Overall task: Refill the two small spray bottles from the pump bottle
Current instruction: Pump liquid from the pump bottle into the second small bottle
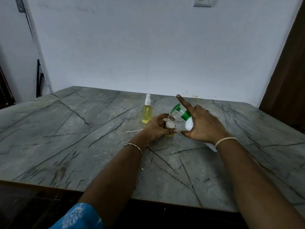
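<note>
My left hand (154, 128) grips a small clear spray bottle (170, 123) with its cap off, upright on the table, with white liquid inside. My right hand (203, 125) holds the white pump bottle (189, 124) tilted to the left, its green pump head (179, 109) with the nozzle right over the small bottle's open neck. My right index finger is raised straight above the pump. A second small spray bottle (147, 111), capped in white and full of yellow liquid, stands just behind and left.
A thin white tube (133, 130), seemingly the removed sprayer's dip tube, lies on the grey marble table (66, 138) left of my left hand. A white wall stands behind; a dark wooden panel (287, 80) is at the right.
</note>
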